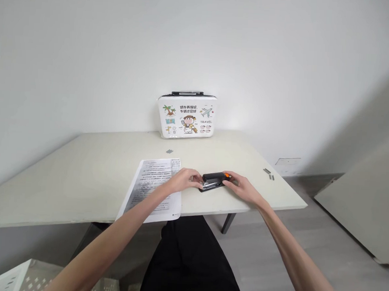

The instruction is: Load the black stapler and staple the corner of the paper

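A black stapler (pixel 213 177) with an orange part at its rear lies on the white table near the front edge, its top arm raised a little from the base. Curled fingers of my left hand (pixel 183 179) grip its front end on the left. At the orange rear end, my right hand (pixel 243 187) holds it between thumb and fingers. Beneath my left forearm lies a stack of printed paper sheets (pixel 153 178), partly covered and reaching over the table's front edge.
A white cartoon-printed case (pixel 187 117) stands at the back of the table (pixel 99 158) against the wall. Small grey staple strips (pixel 170 151) lie behind the paper, and more staple strips (pixel 271 177) near the right edge. A white perforated basket (pixel 24 277) sits below left.
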Tool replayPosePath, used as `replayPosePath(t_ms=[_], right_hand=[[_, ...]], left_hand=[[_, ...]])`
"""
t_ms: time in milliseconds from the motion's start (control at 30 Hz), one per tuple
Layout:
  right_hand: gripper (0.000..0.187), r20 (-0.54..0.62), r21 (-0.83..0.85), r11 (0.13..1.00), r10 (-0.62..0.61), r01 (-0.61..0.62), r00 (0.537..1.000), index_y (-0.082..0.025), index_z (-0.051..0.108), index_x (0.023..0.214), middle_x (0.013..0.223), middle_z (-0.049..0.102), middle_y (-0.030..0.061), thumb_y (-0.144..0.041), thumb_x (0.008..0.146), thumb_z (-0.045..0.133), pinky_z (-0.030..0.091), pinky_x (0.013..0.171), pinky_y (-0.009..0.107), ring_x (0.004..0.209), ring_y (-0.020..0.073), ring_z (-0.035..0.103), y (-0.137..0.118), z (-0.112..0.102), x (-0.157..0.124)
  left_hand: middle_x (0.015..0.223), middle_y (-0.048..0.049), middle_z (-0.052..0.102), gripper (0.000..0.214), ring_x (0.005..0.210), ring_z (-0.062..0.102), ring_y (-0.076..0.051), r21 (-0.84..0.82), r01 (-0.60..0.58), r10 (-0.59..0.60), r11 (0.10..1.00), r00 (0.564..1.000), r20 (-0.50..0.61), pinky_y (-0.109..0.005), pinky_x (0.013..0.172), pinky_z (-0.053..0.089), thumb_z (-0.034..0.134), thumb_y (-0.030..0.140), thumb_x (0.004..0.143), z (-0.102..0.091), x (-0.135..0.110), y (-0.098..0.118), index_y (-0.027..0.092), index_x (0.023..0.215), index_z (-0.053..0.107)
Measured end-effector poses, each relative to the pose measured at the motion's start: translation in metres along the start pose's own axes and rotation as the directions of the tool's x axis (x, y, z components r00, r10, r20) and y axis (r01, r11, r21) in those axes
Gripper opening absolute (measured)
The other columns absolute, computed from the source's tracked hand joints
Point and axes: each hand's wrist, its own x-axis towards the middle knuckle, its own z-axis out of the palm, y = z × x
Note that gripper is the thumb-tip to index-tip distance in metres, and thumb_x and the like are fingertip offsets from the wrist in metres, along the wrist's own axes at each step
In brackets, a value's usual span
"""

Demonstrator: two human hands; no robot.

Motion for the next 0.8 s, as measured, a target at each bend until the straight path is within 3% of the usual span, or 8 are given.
replayPosePath(t_ms=[333,500,633,800], right_hand=[[0.048,-0.015,0.003,1.0,-0.009,0.009,1.0,-0.024,0.067,0.131,0.122,0.076,0.0076,-0.056,0.096,0.06,0.056,0.092,0.041,0.102,0.0266,0.07,0.001,0.0,-0.001],[0.049,-0.018,0.01,1.0,0.021,-0.021,1.0,-0.024,0.068,0.13,0.111,0.077,0.0066,-0.058,0.094,0.063,0.056,0.091,0.041,0.096,0.0256,0.07,-0.001,0.001,0.0],[0.048,-0.005,0.015,0.998,0.057,-0.056,0.998,-0.024,0.069,0.125,0.104,0.077,0.0051,-0.058,0.092,0.064,0.054,0.09,0.039,0.093,0.0246,0.069,-0.007,0.0,-0.002],[0.047,-0.007,0.003,0.999,0.053,-0.053,0.999,-0.024,0.07,0.122,0.097,0.075,0.0043,-0.059,0.092,0.064,0.054,0.087,0.039,0.088,0.024,0.067,-0.015,-0.002,-0.004]], left_hand=[[0.087,-0.0013,0.073,0.039,0.081,0.067,-0.02,0.147,-0.021,0.027,0.989,0.999,-0.034,-0.028,0.072,0.045,0.078,0.06,0.087,0.007,0.002,-0.001,0.021,0.089,0.075],[0.095,-0.0039,0.074,0.04,0.091,0.069,-0.024,0.251,0.036,-0.013,0.967,0.995,-0.094,-0.031,0.078,0.048,0.073,0.059,0.092,0.007,-0.005,0.005,0.021,0.104,0.072],[0.121,-0.0075,0.072,0.042,0.117,0.065,-0.028,0.336,0.05,-0.008,0.941,0.992,-0.128,-0.039,0.101,0.049,0.068,0.054,0.097,-0.007,-0.04,0.01,0.023,0.126,0.066],[0.145,-0.0071,0.063,0.039,0.14,0.053,-0.028,0.409,0.095,-0.06,0.908,0.993,-0.1,-0.044,0.119,0.04,0.057,0.05,0.104,-0.027,-0.118,0.015,0.027,0.135,0.063]])
